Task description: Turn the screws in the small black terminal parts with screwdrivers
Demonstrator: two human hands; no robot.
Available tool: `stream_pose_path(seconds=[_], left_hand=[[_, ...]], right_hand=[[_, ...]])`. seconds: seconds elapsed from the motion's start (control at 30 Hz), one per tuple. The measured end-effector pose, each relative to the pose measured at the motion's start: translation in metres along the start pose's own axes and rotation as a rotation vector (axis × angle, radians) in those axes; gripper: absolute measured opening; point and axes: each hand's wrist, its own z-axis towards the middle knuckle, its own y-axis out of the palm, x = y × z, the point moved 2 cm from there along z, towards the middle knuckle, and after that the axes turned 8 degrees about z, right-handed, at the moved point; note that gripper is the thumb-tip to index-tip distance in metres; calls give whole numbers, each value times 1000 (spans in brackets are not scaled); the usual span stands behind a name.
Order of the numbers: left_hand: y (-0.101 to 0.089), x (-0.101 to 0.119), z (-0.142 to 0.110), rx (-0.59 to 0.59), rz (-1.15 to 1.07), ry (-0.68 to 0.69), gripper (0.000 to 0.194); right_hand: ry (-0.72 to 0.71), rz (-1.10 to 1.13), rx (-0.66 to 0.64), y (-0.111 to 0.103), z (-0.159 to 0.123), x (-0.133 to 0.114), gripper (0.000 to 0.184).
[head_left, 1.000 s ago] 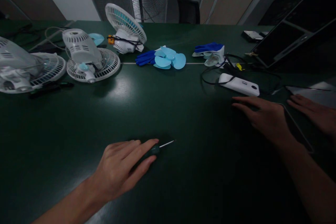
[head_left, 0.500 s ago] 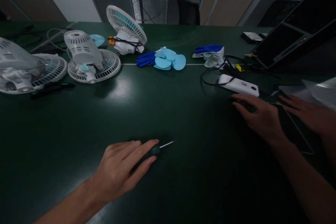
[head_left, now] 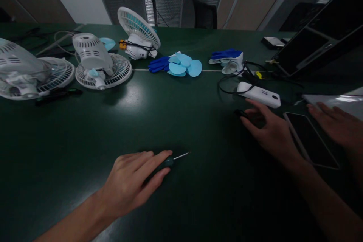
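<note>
A screwdriver (head_left: 168, 162) with a dark green handle lies in my left hand (head_left: 132, 181), its fingers closed round the handle. Its thin metal shaft points right, close above the green tabletop. On the right side, my right hand (head_left: 269, 134) has its thumb and fingers closed on a small black object (head_left: 240, 113), whose kind I cannot make out. Just right of that hand lies a smartphone (head_left: 314, 143) with a dark screen. A white power bank-like box (head_left: 259, 94) with a black cable is just beyond my fingers.
Another person's hand (head_left: 338, 124) rests near a pale glossy flat thing (head_left: 344, 103). White fans (head_left: 93, 58) stand at the left. Light blue fan blades (head_left: 184, 64) lie by a blue glove (head_left: 159, 64); more gloves (head_left: 228, 59) lie farther right. A black cabinet-like case (head_left: 320, 38) is at the right.
My right hand has moved a little left and toward me, with the small black object now showing in its fingers. More of the smartphone is uncovered. My left hand stays nearly still.
</note>
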Motion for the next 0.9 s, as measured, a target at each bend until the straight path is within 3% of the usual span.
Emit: stream_pose_path(seconds=[0.23,0.4,0.53,0.9], left_hand=[[-2,2,4,-24,-5,0,30],[-5,4,6,-17,-53,50,29],[-6,5,5,-11,-62,59,28],[-1,6,3,-41,-39,71,26]], right_hand=[[-261,320,-414,36,-51,-81,66],[-382,399,-637,51,-73,-106,71],[-394,366,-693,56,-73,-106,71],[-417,381,-669,57,-73,-104,70]])
